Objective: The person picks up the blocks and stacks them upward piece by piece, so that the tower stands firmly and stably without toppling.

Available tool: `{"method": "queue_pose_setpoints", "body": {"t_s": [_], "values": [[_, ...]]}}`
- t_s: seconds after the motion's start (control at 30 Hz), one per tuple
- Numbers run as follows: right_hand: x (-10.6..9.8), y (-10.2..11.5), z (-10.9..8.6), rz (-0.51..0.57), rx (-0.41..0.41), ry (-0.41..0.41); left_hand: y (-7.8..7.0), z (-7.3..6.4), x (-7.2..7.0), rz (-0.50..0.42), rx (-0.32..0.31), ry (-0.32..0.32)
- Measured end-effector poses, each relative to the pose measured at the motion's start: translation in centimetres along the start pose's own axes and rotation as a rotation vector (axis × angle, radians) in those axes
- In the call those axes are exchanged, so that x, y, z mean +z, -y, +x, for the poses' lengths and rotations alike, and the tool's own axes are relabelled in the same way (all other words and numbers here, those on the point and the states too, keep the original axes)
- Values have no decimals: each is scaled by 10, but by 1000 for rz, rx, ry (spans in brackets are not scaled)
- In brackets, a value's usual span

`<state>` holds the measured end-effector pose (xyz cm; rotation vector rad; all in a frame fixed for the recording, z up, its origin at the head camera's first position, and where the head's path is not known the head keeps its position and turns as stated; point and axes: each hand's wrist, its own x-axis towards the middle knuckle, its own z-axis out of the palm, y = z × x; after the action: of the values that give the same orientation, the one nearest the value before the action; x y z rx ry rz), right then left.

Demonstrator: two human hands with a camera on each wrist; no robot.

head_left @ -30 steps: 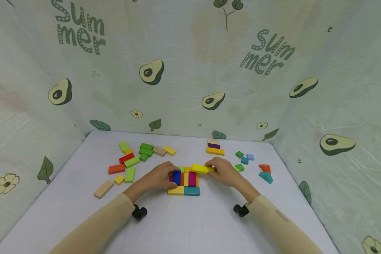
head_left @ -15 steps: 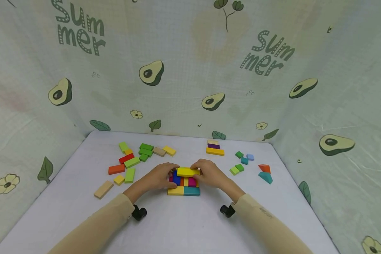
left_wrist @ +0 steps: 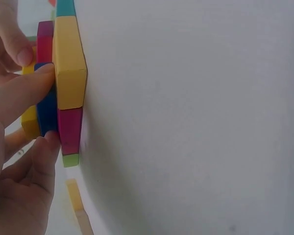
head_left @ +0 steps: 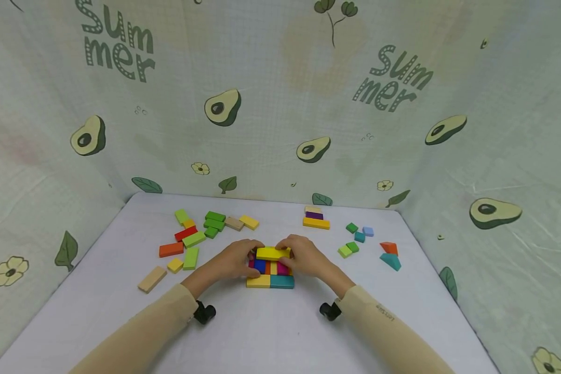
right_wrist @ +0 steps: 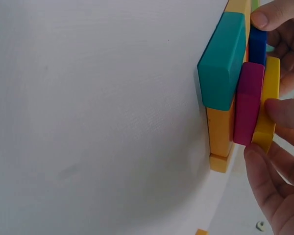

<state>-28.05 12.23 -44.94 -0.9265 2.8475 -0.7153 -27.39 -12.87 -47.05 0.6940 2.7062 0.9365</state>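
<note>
Bright-yellow block (head_left: 270, 254): long axis parallel to bench (head_left: 262, 332) far edge; right end pinched by your right grip (head_left: 303, 256). Blue block (head_left: 259, 267): beneath, pinched by your left grip (head_left: 235, 259).

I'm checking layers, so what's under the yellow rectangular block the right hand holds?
Beneath the yellow rectangular block: a blue rectangular block, a magenta rectangular block, and between them an orange strip and a pale-yellow strip. The rest is covered.
</note>
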Motion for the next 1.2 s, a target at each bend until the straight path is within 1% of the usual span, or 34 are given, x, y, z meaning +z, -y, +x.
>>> {"method": "queue_pose_setpoints", "body": {"t_s": [0.27,0.4,0.67,0.83,1.07,1.2], "values": [[0,0,0,-16,-29,-3,0,1,0,15,14,5],[1,2,-1,-10,-29,0,1,1,1,23,13,4],[3,2,-2,36,6,10,4,2,2,23,13,1],[3,0,-4,58,32,35,4,2,4,18,18,1],[0,-4,-12,91,32,105,3,0,6,23,20,1],[1,-7,-14,86,34,124,4,0,7,35,13,-3]]}}
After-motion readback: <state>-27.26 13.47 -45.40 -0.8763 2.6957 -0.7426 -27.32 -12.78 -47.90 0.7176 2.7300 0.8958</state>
